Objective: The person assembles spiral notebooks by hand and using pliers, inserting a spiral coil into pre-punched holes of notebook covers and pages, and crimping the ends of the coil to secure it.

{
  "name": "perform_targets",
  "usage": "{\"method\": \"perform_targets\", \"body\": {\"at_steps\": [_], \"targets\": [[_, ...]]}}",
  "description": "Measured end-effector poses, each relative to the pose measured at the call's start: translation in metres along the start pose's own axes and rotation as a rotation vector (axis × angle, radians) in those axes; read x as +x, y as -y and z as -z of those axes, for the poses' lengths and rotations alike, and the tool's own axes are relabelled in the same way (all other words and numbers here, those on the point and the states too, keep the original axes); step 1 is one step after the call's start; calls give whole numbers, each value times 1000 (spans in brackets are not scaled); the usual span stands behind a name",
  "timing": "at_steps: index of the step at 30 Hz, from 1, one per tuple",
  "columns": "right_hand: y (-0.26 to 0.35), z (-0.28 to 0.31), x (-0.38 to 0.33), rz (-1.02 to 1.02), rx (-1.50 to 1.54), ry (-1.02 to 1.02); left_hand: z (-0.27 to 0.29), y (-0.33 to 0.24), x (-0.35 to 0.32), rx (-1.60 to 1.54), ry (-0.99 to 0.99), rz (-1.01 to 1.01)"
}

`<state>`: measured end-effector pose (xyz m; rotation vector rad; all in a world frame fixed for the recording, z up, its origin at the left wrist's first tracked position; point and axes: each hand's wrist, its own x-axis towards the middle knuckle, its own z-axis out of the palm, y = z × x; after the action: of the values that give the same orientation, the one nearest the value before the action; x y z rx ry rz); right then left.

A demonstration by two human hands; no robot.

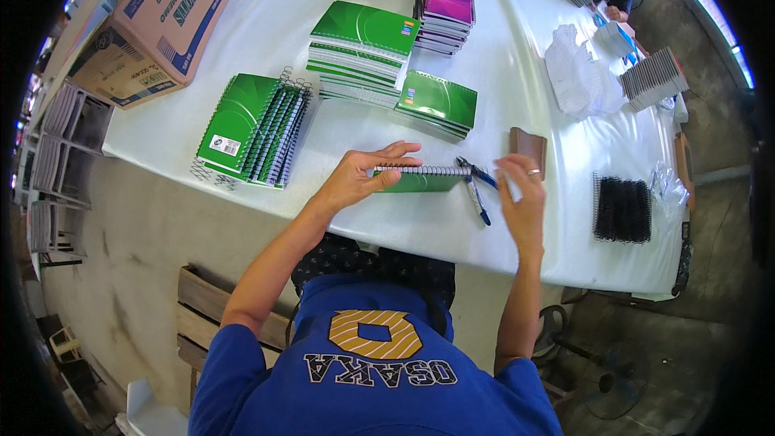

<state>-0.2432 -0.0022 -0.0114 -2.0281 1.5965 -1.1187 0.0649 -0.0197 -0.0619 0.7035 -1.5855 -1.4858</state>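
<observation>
At the table, left grip holds notebook.

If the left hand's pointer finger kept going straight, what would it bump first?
Probably the near right corner of the short stack of green notebooks, but the left hand may be higher and pass over it.

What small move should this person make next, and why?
Probably the right hand should close around the handles of the pliers: it is at one handle, while the left hand holds the green notebook, and the pliers' head is near the right end of its spiral coil.
</observation>
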Motion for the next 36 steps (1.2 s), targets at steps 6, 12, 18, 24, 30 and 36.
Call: {"method": "perform_targets", "body": {"at_steps": [6,12,18,24,30,36], "targets": [[0,-45,-45,99,-632,26,-17,-28,2,348,-243,66],[76,-35,-47,29,0,67,-30,-34,2,1115,-531,-305],[100,-51,-35,229,-2,27,-41,-52,3,1296,-486,-274],[99,-49,-31,290,-22,58,-39,-54,1,1360,-474,-289],[94,-23,1,-602,1039,812,-37,-53,0,1369,-498,-359],[46,-10,10,-220,327,547,-29,-70,0,1302,-527,-328]]}}
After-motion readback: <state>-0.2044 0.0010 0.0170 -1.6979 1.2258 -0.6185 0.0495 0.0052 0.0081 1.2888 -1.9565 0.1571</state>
